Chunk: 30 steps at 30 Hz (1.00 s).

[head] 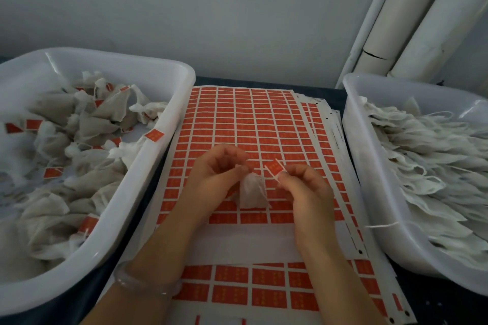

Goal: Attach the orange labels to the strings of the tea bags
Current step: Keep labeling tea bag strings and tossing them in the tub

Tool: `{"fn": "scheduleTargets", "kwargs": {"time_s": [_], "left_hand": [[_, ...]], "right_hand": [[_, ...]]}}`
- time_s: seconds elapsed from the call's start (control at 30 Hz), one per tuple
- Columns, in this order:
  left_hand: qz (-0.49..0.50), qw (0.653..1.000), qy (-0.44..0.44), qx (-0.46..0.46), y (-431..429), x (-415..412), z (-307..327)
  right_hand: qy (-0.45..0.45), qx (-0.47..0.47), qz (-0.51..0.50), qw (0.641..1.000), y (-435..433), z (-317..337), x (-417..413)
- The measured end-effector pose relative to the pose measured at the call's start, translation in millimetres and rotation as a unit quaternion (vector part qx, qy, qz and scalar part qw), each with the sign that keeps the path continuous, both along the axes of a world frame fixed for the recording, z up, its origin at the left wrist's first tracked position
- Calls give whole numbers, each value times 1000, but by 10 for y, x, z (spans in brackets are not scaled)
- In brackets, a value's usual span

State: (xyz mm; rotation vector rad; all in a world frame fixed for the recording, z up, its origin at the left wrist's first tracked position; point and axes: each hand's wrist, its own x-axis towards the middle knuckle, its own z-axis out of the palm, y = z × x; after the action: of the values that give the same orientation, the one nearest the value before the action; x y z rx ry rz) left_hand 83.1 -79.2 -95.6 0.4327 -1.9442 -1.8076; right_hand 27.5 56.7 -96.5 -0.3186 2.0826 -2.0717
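Tea bags with orange tags already on their strings lie heaped in the white left tub, which fills the left side of the frame. 1 loose label rests on that tub's right rim.

Just right of the tub, in the lower middle of the frame, the left hand is held above the label sheet, with a clear bracelet on its wrist. Its fingers are curled and its fingertips pinch the top of 1 small white tea bag, which hangs below them over the sheet. Whether the bag's string is already on a label is too fine to tell.

Just beside the bag's top, to its right, is a single orange label, tilted and lifted off the sheet. The right hand pinches it between thumb and fingertips, with the other fingers curled in.

The sheet, a grid of orange stickers, lies on top of more sheets whose edges show along its right side.

At the right of the frame stands the white right tub, packed with plain white bags. 1 white string trails over its left rim.

Pale cardboard tubes lean against the wall in the upper right.
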Motion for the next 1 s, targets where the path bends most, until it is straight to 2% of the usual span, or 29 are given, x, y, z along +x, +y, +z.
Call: {"fn": "scheduleTargets", "kwargs": {"time_s": [0.13, 0.23, 0.43, 0.57, 0.73, 1.0], "left_hand": [[-27, 999, 10, 23, 20, 7, 3], [-69, 994, 5, 84, -9, 26, 12], [-61, 997, 1, 37, -14, 31, 4], [-71, 997, 20, 6, -11, 45, 17], [-58, 997, -13, -54, 28, 51, 31], [-50, 987, -52, -147, 77, 57, 34]], "right_hand": [[-38, -44, 31, 998, -15, -13, 18], [-71, -71, 18, 995, -15, -17, 13], [-121, -134, 12, 983, 1, -12, -40], [-108, -117, 25, 987, 0, -20, -42], [-67, -74, 40, 994, -15, -5, -10], [-67, -89, 32, 993, -3, -14, -4]]}}
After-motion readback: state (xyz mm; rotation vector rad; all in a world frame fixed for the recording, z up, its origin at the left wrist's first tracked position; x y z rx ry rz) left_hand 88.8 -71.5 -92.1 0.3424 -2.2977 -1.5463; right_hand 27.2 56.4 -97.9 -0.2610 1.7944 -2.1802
